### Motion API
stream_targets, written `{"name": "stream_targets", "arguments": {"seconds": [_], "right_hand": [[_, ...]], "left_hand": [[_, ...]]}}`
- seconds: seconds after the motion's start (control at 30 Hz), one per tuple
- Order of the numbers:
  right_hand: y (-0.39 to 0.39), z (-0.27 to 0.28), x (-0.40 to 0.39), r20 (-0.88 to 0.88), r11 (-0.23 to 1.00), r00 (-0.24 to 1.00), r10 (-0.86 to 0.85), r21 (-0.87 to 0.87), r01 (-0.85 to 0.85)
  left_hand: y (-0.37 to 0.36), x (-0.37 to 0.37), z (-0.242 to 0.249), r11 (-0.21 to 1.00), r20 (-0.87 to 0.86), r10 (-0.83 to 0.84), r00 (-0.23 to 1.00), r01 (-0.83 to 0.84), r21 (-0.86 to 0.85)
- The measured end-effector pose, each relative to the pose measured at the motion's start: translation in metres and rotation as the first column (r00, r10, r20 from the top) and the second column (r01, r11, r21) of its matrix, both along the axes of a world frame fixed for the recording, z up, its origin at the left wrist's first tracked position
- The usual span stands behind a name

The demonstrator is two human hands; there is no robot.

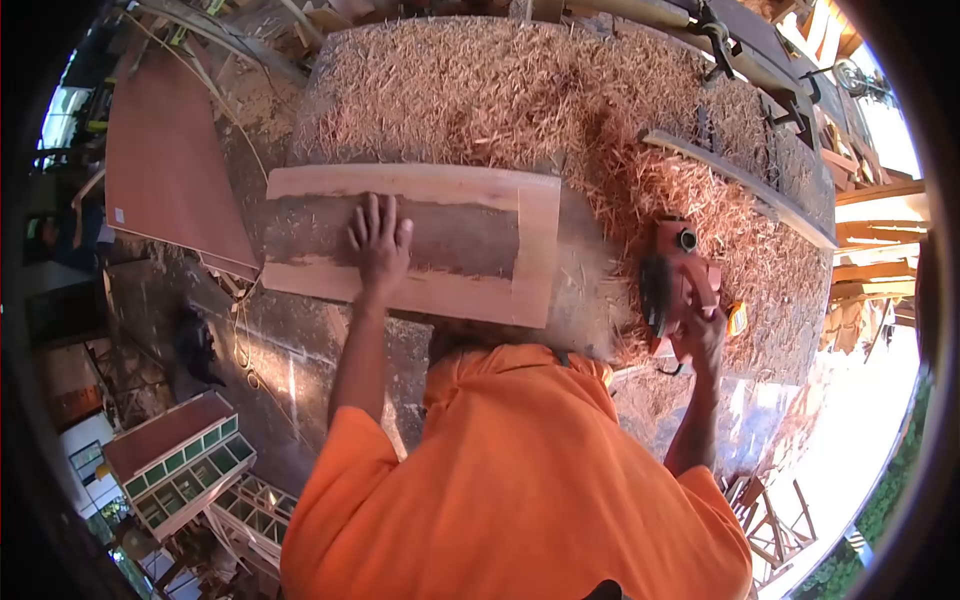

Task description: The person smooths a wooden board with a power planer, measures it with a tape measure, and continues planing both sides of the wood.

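Note:
A rectangular wooden board (420, 298) lies flat on the shavings-strewn bench (585, 270). Pale, smooth wood shows along three of its edges, while a dark, rough patch with ragged borders fills the middle. My left hand (382, 242) rests on that dark patch, palm down with fingers spread. Off the board's right end, my right hand (704, 335) is wrapped round the handle of a red electric planer (672, 278), which sits among the shavings. Part of the planer's front is blurred. A small yellow object (737, 319), perhaps a tape measure, lies right beside my right hand.
Curly wood shavings (480, 90) cover the bench's far side and right. A long wooden strip (745, 182) lies at the right, near clamps (718, 45) on the far edge. A reddish-brown panel (172, 165) stands at left, with a green-paned wooden frame (190, 470) below it.

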State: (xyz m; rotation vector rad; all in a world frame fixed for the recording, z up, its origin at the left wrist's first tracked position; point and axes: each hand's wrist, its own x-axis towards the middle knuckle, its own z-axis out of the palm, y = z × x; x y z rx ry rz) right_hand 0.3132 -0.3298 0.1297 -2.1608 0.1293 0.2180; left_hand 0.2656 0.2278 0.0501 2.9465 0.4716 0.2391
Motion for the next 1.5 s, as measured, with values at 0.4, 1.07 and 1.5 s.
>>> {"name": "stream_targets", "arguments": {"seconds": [0.4, 1.07, 1.5], "right_hand": [[0.168, 0.079, -0.098, -0.121, 0.978, 0.992, -0.036, 0.198, 0.059], [0.313, 0.039, 0.002, 0.138, 0.979, 0.975, 0.174, -0.135, -0.156], [0.297, 0.068, -0.074, -0.201, 0.999, 0.979, 0.028, -0.023, -0.033]], "left_hand": [[0.12, 0.054, 0.002, 0.972, -0.005, 0.221, 0.975, -0.22, 0.084], [0.117, 0.052, 0.011, 0.955, 0.044, 0.116, 0.992, -0.124, 0.268], [0.117, 0.053, 0.002, 0.955, 0.012, 0.16, 0.987, -0.158, 0.252]]}}
